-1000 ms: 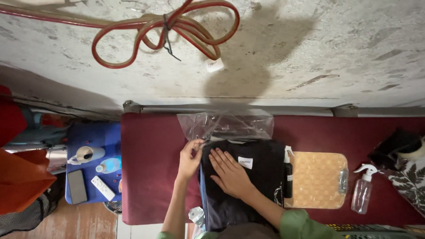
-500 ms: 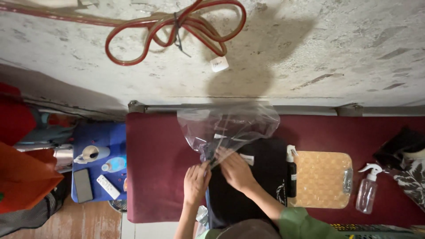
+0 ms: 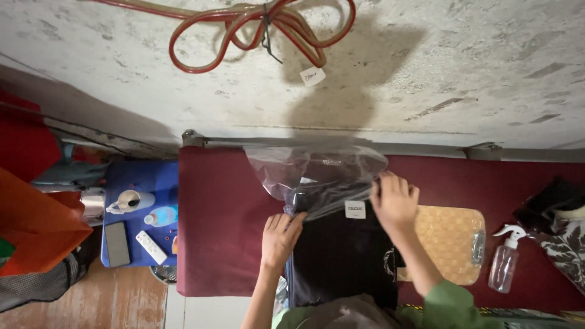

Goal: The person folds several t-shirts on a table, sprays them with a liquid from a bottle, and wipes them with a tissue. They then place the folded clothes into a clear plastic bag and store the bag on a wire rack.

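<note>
just two hands (image 3: 280, 239) (image 3: 395, 201), one plastic bag (image 3: 317, 173)

The clear bag (image 3: 317, 173) blurs the black garment's (image 3: 341, 256) top edge.

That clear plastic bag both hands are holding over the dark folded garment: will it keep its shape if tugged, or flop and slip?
The clear plastic bag looks thin and crumpled, so it will probably flop and collapse rather than hold an opening. Its glossy film may slide under the left hand and right hand. It looks very light, so the dark folded garment should stay put on the red table.
</note>
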